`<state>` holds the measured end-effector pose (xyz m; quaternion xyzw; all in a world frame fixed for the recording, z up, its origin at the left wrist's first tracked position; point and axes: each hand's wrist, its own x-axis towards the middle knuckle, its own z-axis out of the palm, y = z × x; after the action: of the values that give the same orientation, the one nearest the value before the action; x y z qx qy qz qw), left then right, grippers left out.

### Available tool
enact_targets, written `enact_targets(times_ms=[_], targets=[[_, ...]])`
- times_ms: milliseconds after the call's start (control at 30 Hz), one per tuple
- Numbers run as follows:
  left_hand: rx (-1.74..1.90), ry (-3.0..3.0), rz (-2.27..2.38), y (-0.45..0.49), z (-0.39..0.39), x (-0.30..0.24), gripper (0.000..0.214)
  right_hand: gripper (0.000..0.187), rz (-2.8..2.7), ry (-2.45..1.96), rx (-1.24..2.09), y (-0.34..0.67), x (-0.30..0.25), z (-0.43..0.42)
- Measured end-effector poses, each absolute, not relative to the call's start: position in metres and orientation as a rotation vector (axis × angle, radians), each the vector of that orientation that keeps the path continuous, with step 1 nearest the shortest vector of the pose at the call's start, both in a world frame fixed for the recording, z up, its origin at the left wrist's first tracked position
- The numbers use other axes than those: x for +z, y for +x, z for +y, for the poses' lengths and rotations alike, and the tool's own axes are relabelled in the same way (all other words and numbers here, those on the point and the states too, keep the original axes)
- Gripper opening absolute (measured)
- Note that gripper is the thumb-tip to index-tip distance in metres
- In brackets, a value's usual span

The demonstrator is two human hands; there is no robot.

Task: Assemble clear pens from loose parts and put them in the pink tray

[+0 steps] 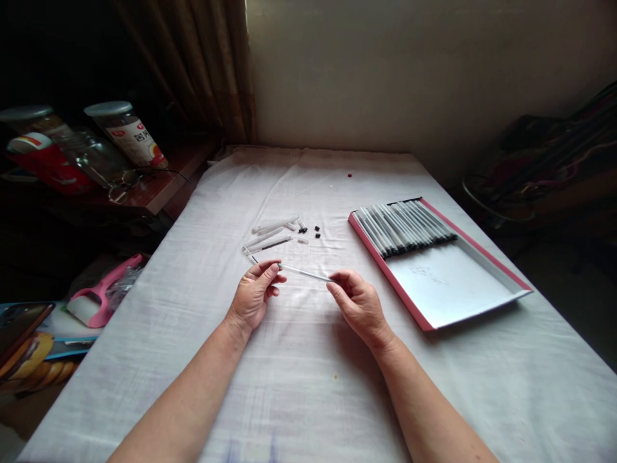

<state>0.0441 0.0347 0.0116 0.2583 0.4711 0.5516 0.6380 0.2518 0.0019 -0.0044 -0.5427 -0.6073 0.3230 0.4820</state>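
A slim, pale pen [304, 272] stretches between my hands above the cloth-covered table. My left hand [254, 292] pinches its left end. The fingers of my right hand [357, 302] close around its right end, hiding the tip. Just beyond my left hand lies a small heap of clear pen barrels [274, 226], one with a dark refill [276, 243] beside it. Several small black pen parts [303, 229] are scattered to the right of the heap.
A shallow pink-edged box lid [463, 302] to the right holds a row of pens [405, 226]. A tiny red piece [349, 175] lies at the back of the white cloth [299, 386]. Jars [130, 135] stand on the left side table; a pink-handled peeler [102, 302] lies below.
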Motion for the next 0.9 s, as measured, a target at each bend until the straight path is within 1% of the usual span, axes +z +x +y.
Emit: enact_targets(times_ms=[67,267,367,433,533,800,833,900], targets=[[1.258,0.587,1.075,0.0438,0.0346,0.0114,0.040,0.019,-1.491,-1.319,0.809,0.2517,-0.0035,0.0016],[1.256,0.592,1.073,0.0447,0.0344,0.0129,0.040,0.026,-1.475,-1.332,0.806,0.2510,-0.0034,0.0013],[1.255,0.588,1.076,0.0456,0.0339,0.0151,0.040,0.017,-1.506,-1.335,0.784,0.2504,-0.0015,0.0011],[1.255,0.586,1.085,0.0458,0.0338,0.0163,0.040,0.018,-1.527,-1.335,0.784,0.2505,0.0008,0.0010],[1.254,0.591,1.091,0.0455,0.0339,0.0164,0.039,0.022,-1.555,-1.343,0.771,0.2511,0.0034,0.0010],[1.236,0.640,1.078,0.0456,0.0326,0.0144,0.039,0.045,-1.571,-1.383,0.806,0.2526,0.0017,0.0027],[1.235,0.639,1.079,0.0458,0.0325,0.0150,0.039,0.045,-1.557,-1.381,0.825,0.2526,0.0009,0.0029],[1.240,0.622,1.084,0.0460,0.0324,0.0163,0.040,0.034,-1.511,-1.369,0.872,0.2524,-0.0009,0.0032]])
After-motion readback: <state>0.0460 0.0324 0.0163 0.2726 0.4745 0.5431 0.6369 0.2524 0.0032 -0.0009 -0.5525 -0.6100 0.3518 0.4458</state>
